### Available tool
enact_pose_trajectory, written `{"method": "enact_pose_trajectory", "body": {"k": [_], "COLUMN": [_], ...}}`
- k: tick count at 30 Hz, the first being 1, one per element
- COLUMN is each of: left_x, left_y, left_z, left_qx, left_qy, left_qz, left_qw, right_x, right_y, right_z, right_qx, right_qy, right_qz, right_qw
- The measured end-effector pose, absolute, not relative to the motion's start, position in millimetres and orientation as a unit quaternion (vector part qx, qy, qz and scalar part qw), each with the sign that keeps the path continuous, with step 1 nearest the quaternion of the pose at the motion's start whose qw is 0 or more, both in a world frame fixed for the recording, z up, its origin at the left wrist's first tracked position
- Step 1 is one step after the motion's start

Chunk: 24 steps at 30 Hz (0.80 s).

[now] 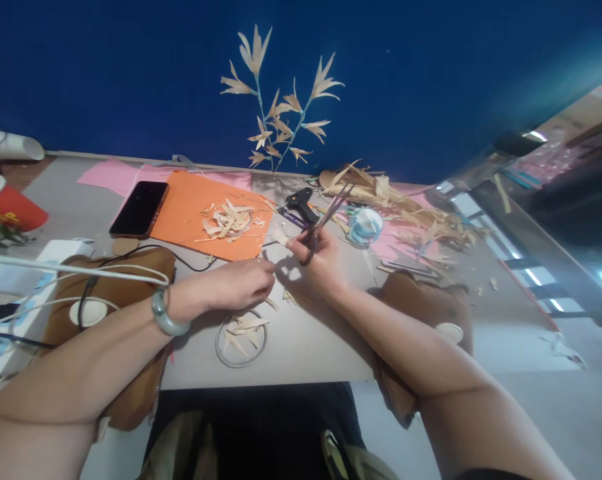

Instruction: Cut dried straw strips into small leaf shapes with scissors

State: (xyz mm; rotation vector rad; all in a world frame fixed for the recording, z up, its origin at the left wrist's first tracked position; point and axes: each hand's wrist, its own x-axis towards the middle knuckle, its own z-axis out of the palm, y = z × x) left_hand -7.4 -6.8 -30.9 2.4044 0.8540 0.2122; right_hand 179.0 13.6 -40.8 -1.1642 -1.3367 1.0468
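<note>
My right hand (323,263) is closed on a pair of scissors (337,203), whose blades point up and away from me. By its thumb is a pale piece of husk (279,235); I cannot tell whether the hand pinches it. My left hand (243,283), with a green bangle on its wrist, is curled with the fingers together, and what it may hold is hidden. Below it, a clear round dish or ring (241,339) surrounds several cut husk pieces (248,323). More husk strips (231,221) lie on an orange sheet (191,200).
A glue gun (301,203), a roll of tape (365,227) and a heap of dried husks (381,193) lie behind my right hand. A husk-flower branch (291,137) rises against the blue partition. To the left are a phone (139,209), a red cup (13,207) and cables.
</note>
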Motion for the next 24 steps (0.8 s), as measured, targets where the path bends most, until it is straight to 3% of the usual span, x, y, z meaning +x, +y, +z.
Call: {"method": "enact_pose_trajectory", "body": {"k": [6, 9, 24], "left_x": [-22.0, -21.2, -4.9], "left_y": [-10.8, -14.8, -31.0], "left_z": [3.8, -1.5, -14.4], "left_qx": [0.865, 0.878, 0.926], "left_qy": [0.236, 0.236, 0.296], "left_qz": [-0.039, -0.077, -0.034], "left_qw": [0.441, 0.409, 0.234], "right_x": [178.9, 178.7, 178.3], "right_y": [12.4, 12.4, 13.2], "right_z": [-37.8, -37.9, -38.5], "right_qx": [-0.488, -0.487, -0.49], "right_qy": [-0.55, -0.547, -0.545], "right_qz": [0.437, 0.439, 0.438], "right_qw": [0.518, 0.52, 0.52]}}
